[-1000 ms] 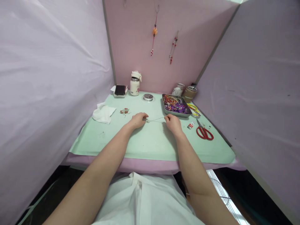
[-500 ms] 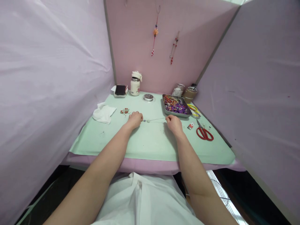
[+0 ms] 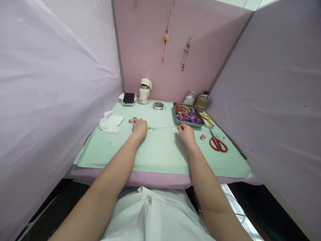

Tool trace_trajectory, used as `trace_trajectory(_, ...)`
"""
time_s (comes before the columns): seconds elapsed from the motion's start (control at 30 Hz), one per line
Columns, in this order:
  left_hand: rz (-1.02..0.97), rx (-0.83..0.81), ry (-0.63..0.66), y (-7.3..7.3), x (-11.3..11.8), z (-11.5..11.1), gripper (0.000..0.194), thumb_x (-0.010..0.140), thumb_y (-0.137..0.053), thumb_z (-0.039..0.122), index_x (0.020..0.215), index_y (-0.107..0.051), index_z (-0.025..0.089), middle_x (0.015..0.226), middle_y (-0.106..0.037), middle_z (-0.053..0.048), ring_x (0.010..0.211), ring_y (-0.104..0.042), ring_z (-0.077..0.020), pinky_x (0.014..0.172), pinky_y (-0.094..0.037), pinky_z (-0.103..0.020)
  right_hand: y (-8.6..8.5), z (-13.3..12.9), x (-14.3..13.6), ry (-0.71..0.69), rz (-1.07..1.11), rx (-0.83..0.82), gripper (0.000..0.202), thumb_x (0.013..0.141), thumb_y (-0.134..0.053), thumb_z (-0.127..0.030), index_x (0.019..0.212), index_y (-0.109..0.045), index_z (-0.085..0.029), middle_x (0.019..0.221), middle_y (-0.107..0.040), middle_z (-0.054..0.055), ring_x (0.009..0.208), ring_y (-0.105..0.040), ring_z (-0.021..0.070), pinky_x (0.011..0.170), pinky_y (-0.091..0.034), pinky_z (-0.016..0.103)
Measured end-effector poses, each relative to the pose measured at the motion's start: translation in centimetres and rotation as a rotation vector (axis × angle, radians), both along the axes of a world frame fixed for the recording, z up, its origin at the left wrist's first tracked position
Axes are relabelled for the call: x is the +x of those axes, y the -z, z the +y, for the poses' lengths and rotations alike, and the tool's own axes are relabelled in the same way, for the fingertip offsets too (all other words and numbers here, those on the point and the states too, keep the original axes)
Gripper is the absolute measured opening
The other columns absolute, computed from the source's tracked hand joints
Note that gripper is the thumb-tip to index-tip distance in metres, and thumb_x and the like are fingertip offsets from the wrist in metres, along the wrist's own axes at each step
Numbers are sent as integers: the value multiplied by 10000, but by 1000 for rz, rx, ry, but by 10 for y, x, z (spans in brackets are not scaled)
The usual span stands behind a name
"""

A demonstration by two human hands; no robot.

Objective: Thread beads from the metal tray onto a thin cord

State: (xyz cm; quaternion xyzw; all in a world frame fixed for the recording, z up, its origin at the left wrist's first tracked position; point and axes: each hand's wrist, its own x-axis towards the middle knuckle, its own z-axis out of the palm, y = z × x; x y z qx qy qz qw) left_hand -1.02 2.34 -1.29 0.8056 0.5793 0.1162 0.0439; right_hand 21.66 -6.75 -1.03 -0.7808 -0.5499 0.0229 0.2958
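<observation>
Pale thread (image 3: 165,127) spans green cloth (image 3: 155,150), clear beads (image 3: 151,128) strung near left hand (image 3: 139,128). Right hand (image 3: 186,133) pinches thread; left fingers' grip, can't tell. I'd pull lightly, evenly, avoiding snagging red beads (image 3: 131,121) beside left fingertips.

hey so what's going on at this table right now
A person's right hand pinches a thin strand that runs across to small beads beside the left hand. That hand is down by a little pile of red beads. The red-handled scissors lie off to the right.
</observation>
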Motion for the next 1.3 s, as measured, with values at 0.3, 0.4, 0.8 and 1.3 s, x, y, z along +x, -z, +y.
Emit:
trace_trajectory(0.3,-706,-177,405,-11,32,-28,302,862,-400,246,1094,-573,160,770,-608,-37,700,-563,-156,706,-447,-296,-7,-4,-32,-519,168,85,254,868,-453,-319,803,-660,-188,762,-674,27,688,-554,142,664,-375,225)
trace_trajectory(0.4,-835,-433,511,-6,42,-37,369,861,-411,380,1111,-557,151,653,-572,-1,581,-535,-133,580,-422,-264,-8,-7,-43,-595,188,71,263,880,-422,-248,767,-652,-188,780,-684,26,707,-567,139,693,-385,226)
trace_trajectory(0.8,-863,-275,381,1,42,-26,248,779,-484,392,806,-581,165,692,-582,-2,652,-513,-136,651,-402,-267,-2,0,-37,-508,167,131,247,875,-458,-306,720,-612,-190,653,-604,-2,615,-483,121,593,-327,215)
trace_trajectory(1.3,-787,-152,217,-8,38,-28,212,704,-540,359,683,-650,180,488,-427,44,526,-393,-126,552,-297,-253,-2,9,-12,-343,240,231,209,866,-461,-284,869,-652,-199,889,-680,44,820,-590,162,737,-415,255)
